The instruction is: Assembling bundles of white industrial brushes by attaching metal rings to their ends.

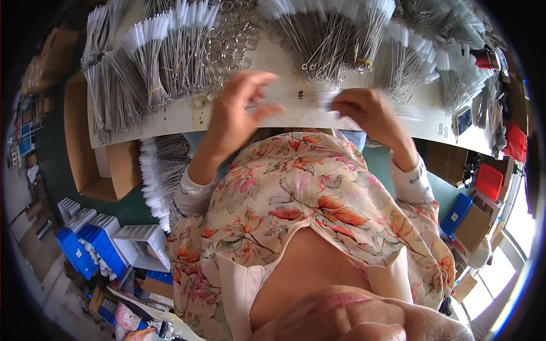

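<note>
Thin wire-handled brushes [304,101] stretch between my hands just above the near edge of the table, blurred by motion; I cannot tell how many. My right hand [369,111] is closed round their bristle end, and some pale bristles stick out past it to the right. My left hand [242,105] has its thumb and fingers apart, close to the wire ends without a visible grip on them. Loose metal rings [230,45] lie scattered beyond my left hand. Bundles of the same brushes, wire loops towards me, lie on both sides: one at left [151,62], one beyond my right hand [327,48].
The white table [273,71] spans the far side, with a phone-like device [464,120] at its right end. An open cardboard box [94,153] stands at left, above blue and white bins [139,244]. More brushes [162,170] hang below the table edge. A red bin [489,182] is at right.
</note>
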`<state>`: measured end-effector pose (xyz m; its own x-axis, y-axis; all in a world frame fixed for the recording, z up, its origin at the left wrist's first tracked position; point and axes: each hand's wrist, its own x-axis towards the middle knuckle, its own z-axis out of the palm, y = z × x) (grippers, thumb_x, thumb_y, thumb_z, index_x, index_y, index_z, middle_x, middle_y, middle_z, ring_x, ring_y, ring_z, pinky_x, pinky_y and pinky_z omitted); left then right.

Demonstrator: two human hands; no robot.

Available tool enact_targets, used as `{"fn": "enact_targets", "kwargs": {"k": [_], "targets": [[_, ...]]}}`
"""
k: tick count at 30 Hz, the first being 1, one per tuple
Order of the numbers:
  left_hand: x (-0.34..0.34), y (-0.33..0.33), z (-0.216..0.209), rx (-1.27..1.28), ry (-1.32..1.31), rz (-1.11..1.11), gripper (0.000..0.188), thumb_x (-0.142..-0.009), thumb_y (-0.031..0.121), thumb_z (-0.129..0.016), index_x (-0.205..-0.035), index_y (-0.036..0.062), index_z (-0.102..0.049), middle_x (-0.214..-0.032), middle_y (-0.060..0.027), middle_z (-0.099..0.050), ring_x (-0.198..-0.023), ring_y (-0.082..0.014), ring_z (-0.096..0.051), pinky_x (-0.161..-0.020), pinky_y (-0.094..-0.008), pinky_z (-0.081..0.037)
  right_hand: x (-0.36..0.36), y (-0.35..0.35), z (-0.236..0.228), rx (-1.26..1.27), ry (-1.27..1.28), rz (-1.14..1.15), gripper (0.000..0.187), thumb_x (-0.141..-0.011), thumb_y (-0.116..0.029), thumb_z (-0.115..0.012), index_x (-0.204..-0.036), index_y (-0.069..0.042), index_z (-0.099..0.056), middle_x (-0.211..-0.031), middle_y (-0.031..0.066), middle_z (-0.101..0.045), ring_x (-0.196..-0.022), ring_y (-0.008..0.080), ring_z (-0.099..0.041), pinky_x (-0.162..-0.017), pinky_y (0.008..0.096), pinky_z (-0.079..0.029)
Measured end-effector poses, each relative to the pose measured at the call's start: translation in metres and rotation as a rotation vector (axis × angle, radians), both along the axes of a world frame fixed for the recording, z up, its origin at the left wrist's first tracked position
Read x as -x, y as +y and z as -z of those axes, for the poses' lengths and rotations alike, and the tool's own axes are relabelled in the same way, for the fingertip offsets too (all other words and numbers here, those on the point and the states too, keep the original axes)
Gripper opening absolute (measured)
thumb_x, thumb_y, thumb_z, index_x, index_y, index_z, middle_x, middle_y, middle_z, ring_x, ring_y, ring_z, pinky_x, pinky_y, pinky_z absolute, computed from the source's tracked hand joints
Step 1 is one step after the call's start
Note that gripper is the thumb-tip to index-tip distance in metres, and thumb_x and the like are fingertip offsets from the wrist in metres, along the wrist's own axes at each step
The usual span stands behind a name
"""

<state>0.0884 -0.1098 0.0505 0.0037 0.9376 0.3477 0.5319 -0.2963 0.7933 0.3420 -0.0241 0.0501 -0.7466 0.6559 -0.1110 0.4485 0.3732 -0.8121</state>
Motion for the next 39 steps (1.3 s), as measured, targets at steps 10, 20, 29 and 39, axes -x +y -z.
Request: {"fn": "enact_targets", "kwargs": {"k": [10, 20, 29, 39], "targets": [[0.033, -0.028, 0.047, 0.303, 0.093, -0.206, 0.008, -0.083, 0.007, -0.062, -0.082, 0.0004, -0.057, -0.077, -0.0062, -0.063, -0.064, -0.0079, -0.058, -0.056, -0.0234, -0.048, 0.037, -0.021, 0.008, -0.148, 0.181, 0.056, 0.009, -0.077, -0.003, -0.064, -0.085, 0.0, -0.063, -0.082, 0.0112, -0.061, -0.067, 0.0238, -0.059, -0.059, 0.0291, -0.048], [0.047, 0.004, -0.034, 0.205, -0.425, 0.168, 0.015, -0.084, -0.003, -0.055, -0.095, -0.0012, -0.063, -0.102, -0.013, -0.059, -0.083, -0.0129, -0.061, -0.072, -0.0247, -0.055, 0.096, -0.005, -0.018, 0.367, 0.393, -0.128, 0.011, -0.085, -0.01, -0.059, -0.089, 0.0, -0.062, -0.078, 0.0031, -0.062, -0.057, 0.0075, -0.05, -0.051, 0.0222, -0.04], [0.021, 0.012, -0.04, 0.063, -0.44, 0.09, 0.024, -0.076, -0.01, -0.059, -0.099, -0.0048, -0.061, -0.101, -0.013, -0.061, -0.084, -0.0139, -0.063, -0.073, -0.0243, -0.054, 0.086, 0.008, -0.023, 0.703, 0.524, -0.026, 0.016, -0.086, -0.018, -0.06, -0.09, -0.003, -0.066, -0.063, -0.0015, -0.056, -0.051, 0.0027, -0.045, -0.045, 0.0186, -0.034], [0.013, 0.024, -0.059, -0.506, -0.039, -0.07, 0.034, -0.068, -0.01, -0.066, -0.101, -0.0041, -0.062, -0.094, -0.0133, -0.065, -0.073, -0.0172, -0.066, -0.065, -0.0235, -0.055, 0.103, 0.01, -0.077, 0.61, 0.667, 0.09, 0.016, -0.083, -0.018, -0.065, -0.086, -0.003, -0.066, -0.064, -0.0024, -0.056, -0.052, 0.0027, -0.043, -0.046, 0.0182, -0.034]]}}
